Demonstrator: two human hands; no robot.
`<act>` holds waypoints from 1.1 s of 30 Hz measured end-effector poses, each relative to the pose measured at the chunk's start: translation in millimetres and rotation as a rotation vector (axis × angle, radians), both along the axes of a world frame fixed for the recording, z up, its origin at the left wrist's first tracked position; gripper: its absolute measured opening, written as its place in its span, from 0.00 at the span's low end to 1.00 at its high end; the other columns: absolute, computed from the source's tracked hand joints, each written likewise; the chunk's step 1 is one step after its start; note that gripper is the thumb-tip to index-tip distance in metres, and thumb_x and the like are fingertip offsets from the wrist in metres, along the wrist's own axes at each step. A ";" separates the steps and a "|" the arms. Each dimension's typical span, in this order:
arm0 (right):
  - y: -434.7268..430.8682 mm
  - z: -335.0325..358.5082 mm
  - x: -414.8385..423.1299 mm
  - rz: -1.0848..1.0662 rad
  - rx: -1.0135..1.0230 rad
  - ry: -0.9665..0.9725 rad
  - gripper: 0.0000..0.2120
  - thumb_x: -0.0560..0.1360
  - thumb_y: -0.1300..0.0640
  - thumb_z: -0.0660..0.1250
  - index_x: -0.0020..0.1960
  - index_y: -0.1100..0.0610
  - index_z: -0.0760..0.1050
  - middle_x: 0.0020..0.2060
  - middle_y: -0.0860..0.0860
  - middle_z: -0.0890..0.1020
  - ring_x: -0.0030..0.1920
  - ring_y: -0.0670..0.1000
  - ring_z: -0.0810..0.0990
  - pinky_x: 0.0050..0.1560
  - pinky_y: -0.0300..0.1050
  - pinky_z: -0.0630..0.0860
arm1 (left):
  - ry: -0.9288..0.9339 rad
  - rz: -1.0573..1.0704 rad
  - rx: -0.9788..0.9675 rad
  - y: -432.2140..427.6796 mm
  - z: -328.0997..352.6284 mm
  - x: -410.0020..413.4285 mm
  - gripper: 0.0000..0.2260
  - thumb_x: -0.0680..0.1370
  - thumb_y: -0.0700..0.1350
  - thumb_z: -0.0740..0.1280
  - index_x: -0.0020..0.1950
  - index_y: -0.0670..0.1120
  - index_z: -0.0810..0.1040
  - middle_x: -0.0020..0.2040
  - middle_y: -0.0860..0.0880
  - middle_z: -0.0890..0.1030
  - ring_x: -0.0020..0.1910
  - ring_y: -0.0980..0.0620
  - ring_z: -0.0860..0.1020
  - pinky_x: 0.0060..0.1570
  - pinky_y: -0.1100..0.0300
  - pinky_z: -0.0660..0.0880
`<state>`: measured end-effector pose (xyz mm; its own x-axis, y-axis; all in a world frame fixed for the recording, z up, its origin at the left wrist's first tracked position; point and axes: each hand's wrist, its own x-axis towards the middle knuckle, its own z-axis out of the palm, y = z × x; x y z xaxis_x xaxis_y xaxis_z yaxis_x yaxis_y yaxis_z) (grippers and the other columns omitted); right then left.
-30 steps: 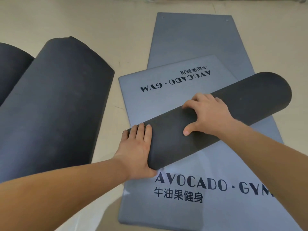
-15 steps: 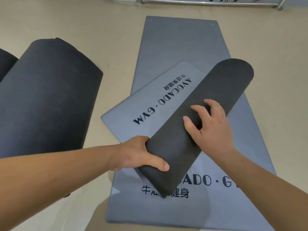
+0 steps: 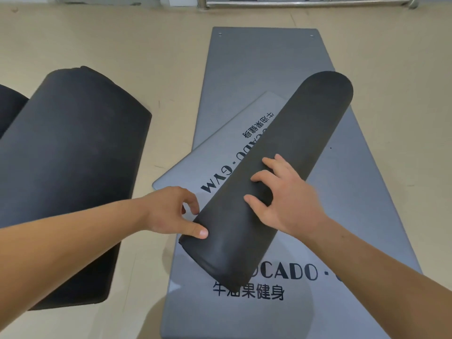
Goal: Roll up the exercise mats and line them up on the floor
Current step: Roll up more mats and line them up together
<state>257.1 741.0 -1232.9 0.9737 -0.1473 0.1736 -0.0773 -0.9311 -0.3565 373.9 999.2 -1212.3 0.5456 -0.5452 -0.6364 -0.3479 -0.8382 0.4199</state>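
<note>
Dark grey foam exercise mat (image 3: 288, 155), partly rolled. The roll lies diagonally, near end low centre, far end up and to the right. Its unrolled grey flap (image 3: 220, 155) sticks out to the left of the roll, print side up; "GYM" reads upside down from here and the rest of the text is partly hidden by the roll. Roll and flap both sit on a flat light grey rectangular mat (image 3: 264, 69) laid lengthwise away from the camera. That mat's "AVOCADO" lettering and Chinese characters at the near end are partly covered by the roll. The flap's corner overhangs the flat mat's left edge onto the beige floor (image 3: 122, 45).

Left hand (image 3: 171, 211): at the roll's near end, thumb laid on top, fingers curled against its left side, pinching the end. Can't tell if the fingertips reach underneath.

Right hand (image 3: 286, 199): palm down on the roll's middle, fingers spread and draped over the curve, pressing, not wrapped round it.

To the left, apart from the flat mat: large fully rolled black foam mat (image 3: 73, 167) on the floor, lying at an angle. Just beside it at the frame's left edge, part of another black roll (image 3: 9, 106). Metal rail (image 3: 305, 3) runs along the top edge.
</note>
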 end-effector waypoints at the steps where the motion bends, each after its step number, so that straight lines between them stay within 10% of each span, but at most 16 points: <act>1: 1.9 -3.4 4.2 0.001 0.026 -0.022 0.18 0.73 0.39 0.74 0.58 0.48 0.82 0.71 0.50 0.76 0.78 0.53 0.67 0.54 0.52 0.79 | -0.051 -0.037 0.024 -2.2 7.6 1.2 0.28 0.68 0.69 0.78 0.62 0.58 0.78 0.61 0.61 0.77 0.59 0.57 0.78 0.56 0.58 0.77; 6: 27.2 0.7 50.3 0.020 -0.037 0.065 0.21 0.75 0.33 0.69 0.59 0.45 0.84 0.70 0.52 0.73 0.77 0.53 0.66 0.66 0.54 0.76 | -0.329 -0.103 -0.069 -21.8 33.6 -26.9 0.24 0.72 0.63 0.73 0.63 0.55 0.74 0.56 0.55 0.77 0.53 0.53 0.79 0.52 0.55 0.78; 13: 35.9 16.1 100.3 0.158 0.171 0.228 0.17 0.82 0.46 0.65 0.69 0.47 0.79 0.80 0.50 0.65 0.82 0.50 0.54 0.80 0.52 0.59 | -0.331 0.005 0.144 -24.0 -0.6 -61.5 0.66 0.57 0.80 0.70 0.82 0.49 0.44 0.70 0.47 0.65 0.67 0.45 0.69 0.56 0.49 0.79; 17: 40.7 -4.6 59.4 -0.086 0.089 -0.109 0.22 0.81 0.44 0.64 0.72 0.49 0.76 0.78 0.59 0.66 0.80 0.61 0.60 0.75 0.61 0.67 | -0.266 0.075 0.050 -11.7 -8.0 -36.1 0.59 0.53 0.78 0.73 0.75 0.53 0.55 0.58 0.53 0.71 0.55 0.48 0.75 0.52 0.48 0.80; 21: 42.5 -15.6 19.1 -0.211 0.425 0.246 0.33 0.77 0.31 0.63 0.80 0.31 0.55 0.83 0.51 0.52 0.81 0.54 0.57 0.78 0.57 0.62 | 0.000 0.201 -0.133 15.2 -4.8 2.8 0.51 0.55 0.72 0.81 0.72 0.59 0.63 0.59 0.59 0.76 0.56 0.53 0.79 0.57 0.51 0.80; 26: 45.5 -18.5 17.8 -0.099 0.835 0.248 0.42 0.74 0.33 0.71 0.81 0.30 0.51 0.75 0.44 0.61 0.77 0.42 0.62 0.79 0.49 0.63 | 0.176 0.375 -0.312 19.7 -5.9 -0.2 0.47 0.56 0.62 0.86 0.70 0.62 0.67 0.62 0.60 0.79 0.60 0.54 0.81 0.59 0.50 0.82; 33: 26.3 17.8 19.6 -0.134 0.301 0.287 0.30 0.77 0.33 0.65 0.77 0.29 0.62 0.73 0.50 0.66 0.69 0.53 0.73 0.66 0.47 0.69 | 0.560 0.619 -0.445 3.4 -35.4 -57.6 0.41 0.62 0.53 0.86 0.71 0.58 0.72 0.61 0.56 0.85 0.58 0.53 0.85 0.61 0.49 0.82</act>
